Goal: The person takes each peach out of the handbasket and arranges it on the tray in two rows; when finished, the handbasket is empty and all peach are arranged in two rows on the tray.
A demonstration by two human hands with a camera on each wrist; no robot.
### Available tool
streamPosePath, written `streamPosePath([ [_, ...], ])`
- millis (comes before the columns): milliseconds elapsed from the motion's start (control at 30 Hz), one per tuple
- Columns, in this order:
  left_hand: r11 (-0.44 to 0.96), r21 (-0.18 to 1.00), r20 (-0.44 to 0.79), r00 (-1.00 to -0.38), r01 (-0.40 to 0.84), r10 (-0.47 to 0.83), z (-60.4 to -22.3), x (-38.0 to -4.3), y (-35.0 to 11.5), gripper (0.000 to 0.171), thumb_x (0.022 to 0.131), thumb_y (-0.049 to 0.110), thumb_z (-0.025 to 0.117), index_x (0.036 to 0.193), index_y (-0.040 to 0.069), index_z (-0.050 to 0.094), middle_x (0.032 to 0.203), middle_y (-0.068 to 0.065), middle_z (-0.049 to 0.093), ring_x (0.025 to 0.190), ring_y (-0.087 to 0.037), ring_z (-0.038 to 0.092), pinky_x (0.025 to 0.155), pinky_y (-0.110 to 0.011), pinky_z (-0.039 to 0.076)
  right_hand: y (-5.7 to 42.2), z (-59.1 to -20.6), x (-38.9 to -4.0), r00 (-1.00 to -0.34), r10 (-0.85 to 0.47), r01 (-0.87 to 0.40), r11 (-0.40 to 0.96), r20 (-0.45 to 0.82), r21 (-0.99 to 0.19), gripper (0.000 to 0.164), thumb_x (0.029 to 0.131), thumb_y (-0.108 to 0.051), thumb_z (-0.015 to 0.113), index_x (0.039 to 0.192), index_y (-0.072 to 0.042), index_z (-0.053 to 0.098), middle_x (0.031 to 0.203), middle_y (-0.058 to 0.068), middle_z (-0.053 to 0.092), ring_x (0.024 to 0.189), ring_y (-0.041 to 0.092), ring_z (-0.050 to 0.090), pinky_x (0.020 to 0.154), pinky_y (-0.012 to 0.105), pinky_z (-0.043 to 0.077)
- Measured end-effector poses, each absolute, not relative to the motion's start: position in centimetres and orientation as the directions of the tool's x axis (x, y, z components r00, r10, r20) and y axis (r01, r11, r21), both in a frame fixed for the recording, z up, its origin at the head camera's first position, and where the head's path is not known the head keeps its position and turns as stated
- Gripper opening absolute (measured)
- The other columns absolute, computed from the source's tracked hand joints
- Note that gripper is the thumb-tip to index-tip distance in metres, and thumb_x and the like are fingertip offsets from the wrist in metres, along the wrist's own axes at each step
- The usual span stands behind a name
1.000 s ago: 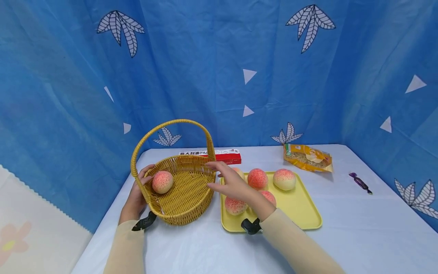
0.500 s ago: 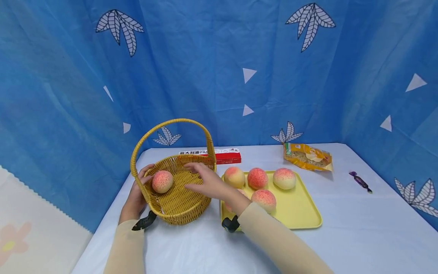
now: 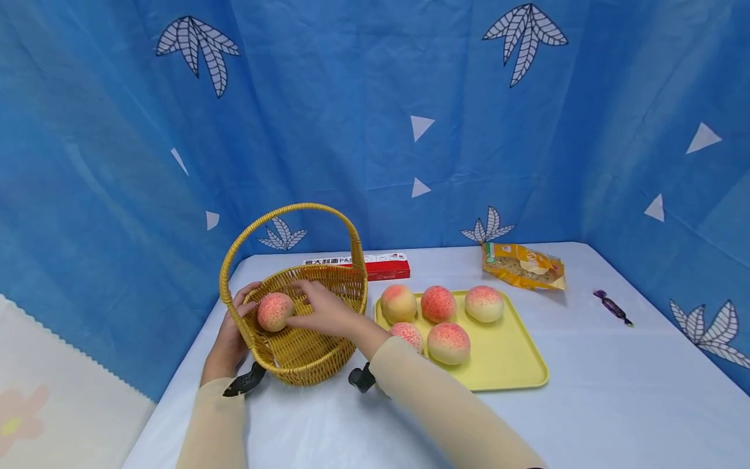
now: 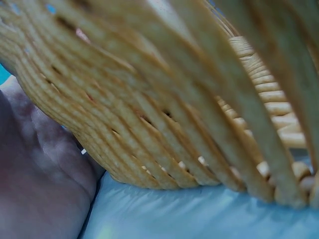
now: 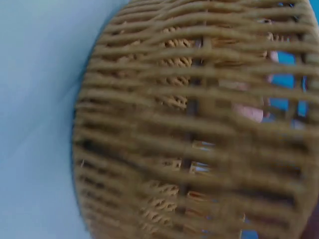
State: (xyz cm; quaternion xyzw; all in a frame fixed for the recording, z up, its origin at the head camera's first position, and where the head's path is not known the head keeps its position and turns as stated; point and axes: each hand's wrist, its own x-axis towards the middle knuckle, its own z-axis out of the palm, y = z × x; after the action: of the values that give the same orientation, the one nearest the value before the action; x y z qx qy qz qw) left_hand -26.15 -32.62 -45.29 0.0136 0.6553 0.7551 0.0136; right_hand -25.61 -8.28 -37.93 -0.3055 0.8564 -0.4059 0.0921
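Note:
A yellow woven basket (image 3: 316, 365) with a tall arched handle stands on the left of the white table. Inside it, against the left wall, lies one pink-and-cream peach (image 3: 275, 312). My left hand (image 3: 233, 329) holds the basket's left rim, its palm (image 4: 45, 164) beside the woven wall in the left wrist view. My right hand (image 3: 328, 311) reaches over the right rim into the basket, thumb and fingers spread apart close to the peach's right side. Whether the fingertips touch the peach I cannot tell. In the right wrist view the basket's wall (image 5: 149, 119) hides the hand's work.
To the right, a yellow tray (image 3: 510, 365) bears several peaches (image 3: 448, 343). Behind the basket lies a red-and-white pasta box (image 3: 387, 268). An orange food bag (image 3: 523, 266) sits at the back right, with a purple wrapped candy (image 3: 612, 308) farther right.
My right hand has moved left, from the basket's right rim to beside the peach inside. The left hand has stayed on the rim. The view has shifted slightly.

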Motion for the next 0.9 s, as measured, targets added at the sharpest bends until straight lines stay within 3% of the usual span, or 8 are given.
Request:
streamPosePath([
  [200, -0.151, 0.989, 0.011, -0.999, 0.004, 0.045, -45.3, -26.1, -32.8, 0.049, 0.106, 0.021, 0.038, 0.154, 0.024, 0.028, 0.14, 0.005, 0.04, 0.12, -0.008, 0.051, 0.092, -0.02, 0.05, -10.2, -37.8, -25.6, -0.805, -0.59, -0.451, 0.535, 0.066, -0.715, 0.077, 0.089, -0.04, 0.072, 0.154, -0.019, 0.035, 0.151, 0.006, 0.044, 0.137, 0.019, 0.047, 0.11, 0.04, 0.044],
  [533, -0.146, 0.989, 0.04, -0.997, 0.029, 0.072, -45.0, -26.1, -32.8, 0.048, 0.107, 0.025, 0.036, 0.155, 0.022, 0.027, 0.137, 0.004, 0.042, 0.115, -0.006, 0.056, 0.092, -0.021, 0.052, -12.4, -38.3, -25.9, -0.834, -0.551, -0.383, 0.558, 0.016, -0.737, 0.077, 0.086, -0.039, 0.075, 0.151, -0.021, 0.037, 0.144, 0.008, 0.043, 0.119, 0.018, 0.054, 0.098, 0.037, 0.05],
  [900, -0.123, 0.992, 0.046, -0.998, 0.039, 0.052, -44.5, -25.8, -32.4, 0.048, 0.106, 0.023, 0.036, 0.154, 0.019, 0.029, 0.143, 0.002, 0.039, 0.119, -0.008, 0.053, 0.092, -0.021, 0.051, -14.0, -40.1, -25.7, -0.873, -0.487, -0.316, 0.605, -0.026, -0.73, 0.087, 0.084, -0.035, 0.079, 0.156, -0.028, 0.031, 0.164, 0.01, 0.019, 0.143, 0.029, 0.041, 0.11, 0.045, 0.043],
])
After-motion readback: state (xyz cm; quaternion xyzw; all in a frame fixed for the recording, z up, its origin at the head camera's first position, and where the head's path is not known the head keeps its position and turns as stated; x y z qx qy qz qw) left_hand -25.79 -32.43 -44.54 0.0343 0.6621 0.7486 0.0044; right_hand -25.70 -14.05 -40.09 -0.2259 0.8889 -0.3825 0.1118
